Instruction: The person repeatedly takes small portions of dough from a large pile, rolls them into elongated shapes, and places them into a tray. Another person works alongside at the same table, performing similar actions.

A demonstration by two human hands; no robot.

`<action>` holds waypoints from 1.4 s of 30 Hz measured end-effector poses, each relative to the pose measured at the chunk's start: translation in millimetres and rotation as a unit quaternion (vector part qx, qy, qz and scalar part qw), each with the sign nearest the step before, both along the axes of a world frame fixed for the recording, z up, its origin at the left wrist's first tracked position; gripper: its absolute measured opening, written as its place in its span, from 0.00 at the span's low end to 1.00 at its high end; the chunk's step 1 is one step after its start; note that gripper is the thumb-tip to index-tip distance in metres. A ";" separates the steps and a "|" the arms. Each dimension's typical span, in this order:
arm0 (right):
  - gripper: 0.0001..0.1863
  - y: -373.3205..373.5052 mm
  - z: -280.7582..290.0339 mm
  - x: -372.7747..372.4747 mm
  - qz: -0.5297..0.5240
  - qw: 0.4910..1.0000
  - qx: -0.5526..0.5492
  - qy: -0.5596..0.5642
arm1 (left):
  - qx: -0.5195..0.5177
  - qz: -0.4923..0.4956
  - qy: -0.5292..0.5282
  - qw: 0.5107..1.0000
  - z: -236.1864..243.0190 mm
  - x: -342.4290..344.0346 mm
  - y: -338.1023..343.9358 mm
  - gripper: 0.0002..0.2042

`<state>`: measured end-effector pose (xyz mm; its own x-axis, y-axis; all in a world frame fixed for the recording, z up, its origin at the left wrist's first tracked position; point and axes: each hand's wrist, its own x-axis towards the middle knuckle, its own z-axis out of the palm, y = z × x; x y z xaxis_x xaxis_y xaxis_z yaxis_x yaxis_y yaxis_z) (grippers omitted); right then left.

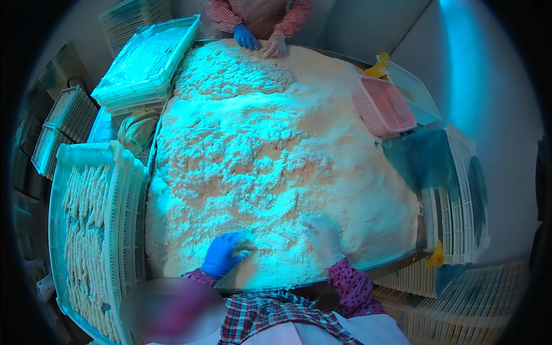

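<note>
A broad table is heaped with white, powdery flour-like stuff [270, 167], with many coated strips or lumps mixed into it. My left hand [224, 256], in a blue glove, is at the near edge of the heap. Its fingers curl round a flour-coated piece [244, 247] whose kind I cannot make out. To its right, my right hand [324, 240] wears a pale, see-through glove. It reaches into the powder with its fingers stretched forward, slightly smeared and partly blending with the white.
Stacked white trays [86, 150] stand on the left, the top one holding rows of coated strips [86, 230]. More trays [146, 57] rise at the far left. A pink basket [374, 109] sits at the right edge. Across the table, a co-worker's gloved hands [259, 43] touch the powder.
</note>
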<state>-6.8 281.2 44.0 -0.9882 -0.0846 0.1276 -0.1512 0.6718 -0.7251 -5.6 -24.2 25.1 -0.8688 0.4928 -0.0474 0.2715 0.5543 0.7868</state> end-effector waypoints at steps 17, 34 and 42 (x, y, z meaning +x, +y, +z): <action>0.22 -51.2 -12.4 28.2 0.108 0.974 0.196 0.048 | 0.634 0.201 -0.485 0.569 9.3 8.6 29.0 0.28; 0.27 -136.3 38.9 -0.1 0.255 0.953 0.079 0.145 | 0.724 0.230 -0.100 0.642 -46.0 44.6 96.8 0.31; 0.39 -133.2 17.7 -1.5 0.183 0.970 0.035 0.159 | 0.587 0.205 -0.474 0.624 26.5 26.7 53.0 0.26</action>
<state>-8.3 148.0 61.7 -0.8021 -0.4412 0.4024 -0.5970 0.5776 -0.5567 21.1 28.7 51.6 -0.7890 0.4163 -0.4518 -0.5991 -0.6844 0.4155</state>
